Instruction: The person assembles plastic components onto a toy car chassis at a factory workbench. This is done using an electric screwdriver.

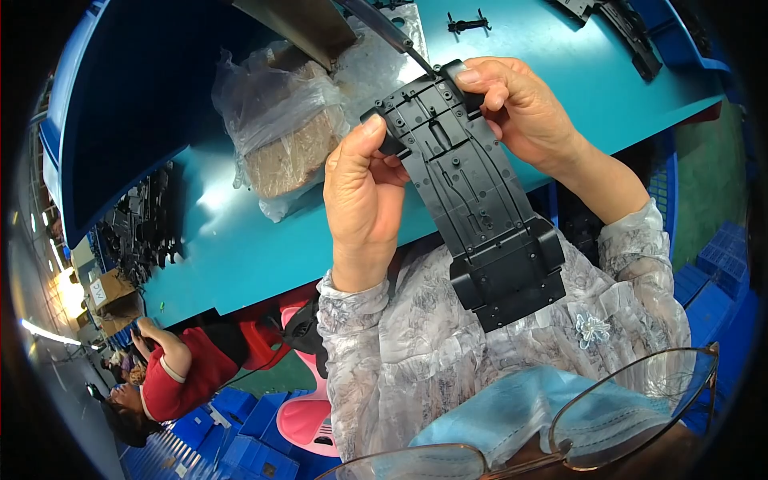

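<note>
A long black plastic chassis plate (478, 200), with molded ribs and screw holes, is held up between both hands, its far end tilted away from me. My left hand (364, 192) pinches the far left corner, thumb on top. At the far right corner, my right hand (516, 108) grips with its thumb on the rounded edge. The thin bit of a dark screwdriver-like tool (388, 32) comes down from above to the chassis's far edge. Whether the bit touches a screw there is too small to tell.
A clear plastic bag round a brown block (288, 152) lies on the teal table (240, 256). Black parts (144, 224) are heaped beside a blue bin (128, 96). A small black part (468, 24) lies at the back. Another person (184, 368) sits left, near a pink stool (308, 420).
</note>
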{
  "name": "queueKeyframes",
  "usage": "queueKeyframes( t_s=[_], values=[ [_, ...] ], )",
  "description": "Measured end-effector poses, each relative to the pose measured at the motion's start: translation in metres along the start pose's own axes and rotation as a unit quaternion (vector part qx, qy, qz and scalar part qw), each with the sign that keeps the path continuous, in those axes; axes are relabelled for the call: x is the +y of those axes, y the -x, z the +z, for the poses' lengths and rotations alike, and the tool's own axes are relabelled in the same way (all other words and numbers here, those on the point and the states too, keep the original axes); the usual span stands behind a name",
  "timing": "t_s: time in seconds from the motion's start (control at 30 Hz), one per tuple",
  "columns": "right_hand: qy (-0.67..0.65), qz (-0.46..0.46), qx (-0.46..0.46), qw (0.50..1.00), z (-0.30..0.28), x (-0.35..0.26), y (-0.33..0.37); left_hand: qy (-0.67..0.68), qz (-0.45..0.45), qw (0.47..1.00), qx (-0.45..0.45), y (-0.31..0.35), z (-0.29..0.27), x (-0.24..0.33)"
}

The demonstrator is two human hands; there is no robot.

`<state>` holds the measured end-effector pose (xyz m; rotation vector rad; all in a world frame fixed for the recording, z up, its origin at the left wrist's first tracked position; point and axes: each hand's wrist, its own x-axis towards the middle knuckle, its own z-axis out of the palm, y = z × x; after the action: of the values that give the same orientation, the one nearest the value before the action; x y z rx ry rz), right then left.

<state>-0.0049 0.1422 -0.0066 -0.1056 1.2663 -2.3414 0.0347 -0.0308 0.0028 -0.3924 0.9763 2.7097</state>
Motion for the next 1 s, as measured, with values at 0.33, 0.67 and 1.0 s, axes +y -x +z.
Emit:
queueKeyframes(
  t_s=[0.33,0.67,1.0],
  values=[
    [0.002,-0.008,-0.014,1.0,-0.0003,-0.0002,0.0005,0.02,0.0,1.0,0.008,0.001,0.0001,0.0002],
    [0.003,-0.005,-0.009,1.0,-0.0008,0.001,-0.0009,0.016,0.003,1.0,0.004,-0.0014,-0.0008,0.0001],
    [0.007,-0.004,-0.002,1.0,0.0005,0.001,-0.0007,0.023,0.008,1.0,0.001,-0.0021,-0.0036,-0.0001]
  ],
)
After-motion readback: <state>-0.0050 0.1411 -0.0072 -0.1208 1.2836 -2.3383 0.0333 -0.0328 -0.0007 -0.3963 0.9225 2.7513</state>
